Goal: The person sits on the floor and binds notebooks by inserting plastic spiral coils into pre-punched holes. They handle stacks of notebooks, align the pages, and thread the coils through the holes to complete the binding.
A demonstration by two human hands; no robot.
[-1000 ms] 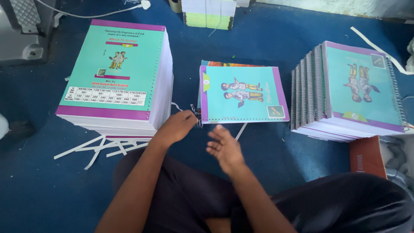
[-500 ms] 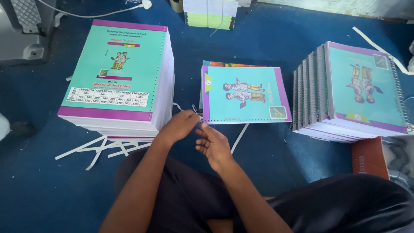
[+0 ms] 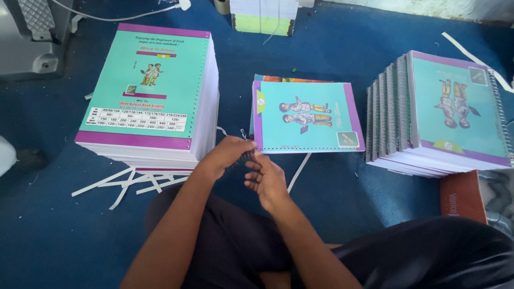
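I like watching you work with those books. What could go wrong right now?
The thin dark wire spiral pinched between the left hand and right hand might bend or poke a finger. It could also snag the edge of the teal, purple-edged notebook close beside it. The white paper strips on the blue floor could slip underfoot.

Both forearms are bare, with no sleeves, watch or rings showing on the left hand (image 3: 227,155) or right hand (image 3: 267,179). Dark, slightly glossy trousers (image 3: 428,251) cover the legs at six o'clock.
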